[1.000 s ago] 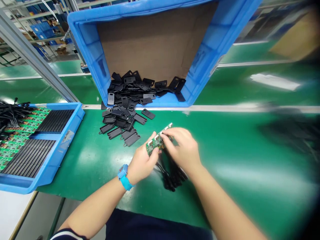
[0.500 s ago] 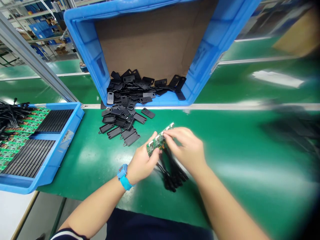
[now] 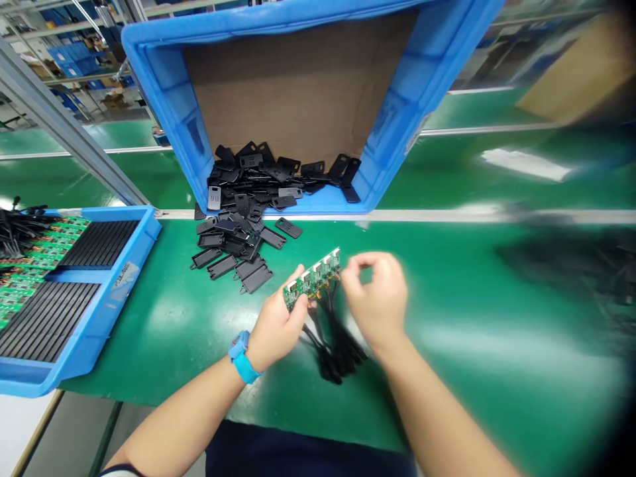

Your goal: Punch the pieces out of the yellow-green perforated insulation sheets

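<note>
My left hand, with a blue band at the wrist, is closed on the left end of a green circuit board. White connectors line the board's upper edge. Black cables hang from its lower side and spread over the green table. Just off the board's right end is my right hand, thumb and forefinger pinched together. Whatever lies between those fingertips, if anything, is too small to make out. Beyond my hands lies a pile of black plastic cases.
A big blue bin tilts toward me at the back, with more black cases at its mouth. On the left, a blue tray holds rows of black cases and green boards with cables. Dark blurred items lie at right.
My right hand has moved from the board's upper edge to just beyond its right end, uncovering more white connectors. My left hand keeps its hold on the board.
</note>
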`<state>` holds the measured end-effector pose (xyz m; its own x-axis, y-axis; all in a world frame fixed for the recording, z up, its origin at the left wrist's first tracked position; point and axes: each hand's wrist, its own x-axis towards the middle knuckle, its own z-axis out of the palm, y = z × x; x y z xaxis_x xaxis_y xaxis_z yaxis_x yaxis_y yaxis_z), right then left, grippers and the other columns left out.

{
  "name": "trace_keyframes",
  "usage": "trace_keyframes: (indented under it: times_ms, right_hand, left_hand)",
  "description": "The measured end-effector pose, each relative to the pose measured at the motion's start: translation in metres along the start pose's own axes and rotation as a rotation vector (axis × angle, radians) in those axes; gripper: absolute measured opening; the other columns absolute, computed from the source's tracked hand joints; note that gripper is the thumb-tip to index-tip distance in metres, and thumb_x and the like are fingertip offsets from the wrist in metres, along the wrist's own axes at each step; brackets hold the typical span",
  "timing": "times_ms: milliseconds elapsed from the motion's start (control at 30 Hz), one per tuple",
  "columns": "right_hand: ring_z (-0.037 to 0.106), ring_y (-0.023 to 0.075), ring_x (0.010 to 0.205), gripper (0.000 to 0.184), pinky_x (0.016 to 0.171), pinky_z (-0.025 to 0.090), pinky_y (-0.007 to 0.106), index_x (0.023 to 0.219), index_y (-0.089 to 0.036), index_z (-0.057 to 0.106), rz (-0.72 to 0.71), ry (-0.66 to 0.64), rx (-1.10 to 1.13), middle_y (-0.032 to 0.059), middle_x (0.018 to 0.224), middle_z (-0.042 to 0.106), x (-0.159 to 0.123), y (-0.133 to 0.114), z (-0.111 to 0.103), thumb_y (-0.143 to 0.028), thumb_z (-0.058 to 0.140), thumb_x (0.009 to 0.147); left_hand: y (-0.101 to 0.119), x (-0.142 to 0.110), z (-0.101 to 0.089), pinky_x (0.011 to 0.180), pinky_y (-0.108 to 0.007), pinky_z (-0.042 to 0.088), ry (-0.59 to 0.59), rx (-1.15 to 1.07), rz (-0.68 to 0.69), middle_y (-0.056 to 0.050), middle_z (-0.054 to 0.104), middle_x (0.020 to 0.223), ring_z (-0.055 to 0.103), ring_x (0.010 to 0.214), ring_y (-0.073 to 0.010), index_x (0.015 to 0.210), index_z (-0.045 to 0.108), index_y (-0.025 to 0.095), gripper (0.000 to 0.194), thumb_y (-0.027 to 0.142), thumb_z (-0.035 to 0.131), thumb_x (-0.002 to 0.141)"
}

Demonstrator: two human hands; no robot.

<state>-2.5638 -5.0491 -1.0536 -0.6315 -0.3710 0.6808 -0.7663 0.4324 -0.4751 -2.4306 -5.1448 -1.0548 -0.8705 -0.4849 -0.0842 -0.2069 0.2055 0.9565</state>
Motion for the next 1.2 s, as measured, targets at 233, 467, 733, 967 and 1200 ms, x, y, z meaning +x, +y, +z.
trace_keyframes:
  times_ms: [233, 467, 733, 967, 1200]
  right_hand:
    - [0.058, 0.0206, 0.072, 0.009, 0.070, 0.043, 0.037, 0.075, -0.020, 0.052, -0.197, -0.047, -0.087, 0.0039, 0.071, 0.063, 0.004, 0.010, -0.001, -0.013, 0.054, 0.080]
    - [0.063, 0.0195, 0.077, 0.004, 0.075, 0.047, 0.036, 0.082, -0.018, 0.062, -0.205, -0.113, 0.065, 0.0045, 0.080, 0.070, -0.001, 0.002, 0.003, -0.016, 0.060, 0.081]
    - [0.064, 0.0163, 0.071, 0.007, 0.071, 0.051, 0.032, 0.073, -0.019, 0.064, -0.052, -0.168, 0.200, 0.0028, 0.074, 0.070, 0.009, 0.003, -0.005, -0.016, 0.062, 0.079]
    - [0.064, 0.0179, 0.073, 0.006, 0.072, 0.050, 0.034, 0.079, -0.018, 0.062, -0.250, -0.153, 0.063, 0.0043, 0.076, 0.070, 0.008, 0.006, -0.007, -0.014, 0.058, 0.081]
    - [0.065, 0.0190, 0.075, 0.010, 0.080, 0.049, 0.038, 0.085, -0.017, 0.063, -0.366, -0.149, 0.008, 0.0061, 0.080, 0.071, 0.006, 0.006, -0.006, -0.010, 0.057, 0.081]
  left_hand:
    - [-0.001, 0.000, 0.000, 0.089, -0.032, 0.050, 0.009, -0.112, -0.063, -0.004, 0.065, 0.110, 0.063, 0.097, -0.0167, 0.138, 0.032, 0.019, 0.051, 0.034, 0.041, 0.090]
    - [0.001, 0.000, 0.000, 0.088, -0.029, 0.050, -0.005, -0.045, -0.002, -0.004, 0.065, 0.109, 0.064, 0.092, -0.0151, 0.138, 0.032, 0.018, 0.051, 0.033, 0.040, 0.091]
    - [0.005, -0.001, -0.004, 0.092, -0.021, 0.043, -0.025, 0.078, 0.083, -0.005, 0.065, 0.110, 0.061, 0.097, -0.0122, 0.138, 0.032, 0.012, 0.051, 0.029, 0.040, 0.091]
    - [0.006, -0.001, -0.005, 0.093, -0.018, 0.041, -0.031, 0.092, 0.095, -0.004, 0.063, 0.117, 0.060, 0.102, -0.0114, 0.138, 0.034, 0.014, 0.050, 0.026, 0.041, 0.090]
    - [0.006, 0.000, -0.005, 0.096, -0.018, 0.041, -0.030, 0.096, 0.106, -0.005, 0.062, 0.119, 0.057, 0.110, -0.0129, 0.138, 0.034, 0.012, 0.051, 0.027, 0.041, 0.090]
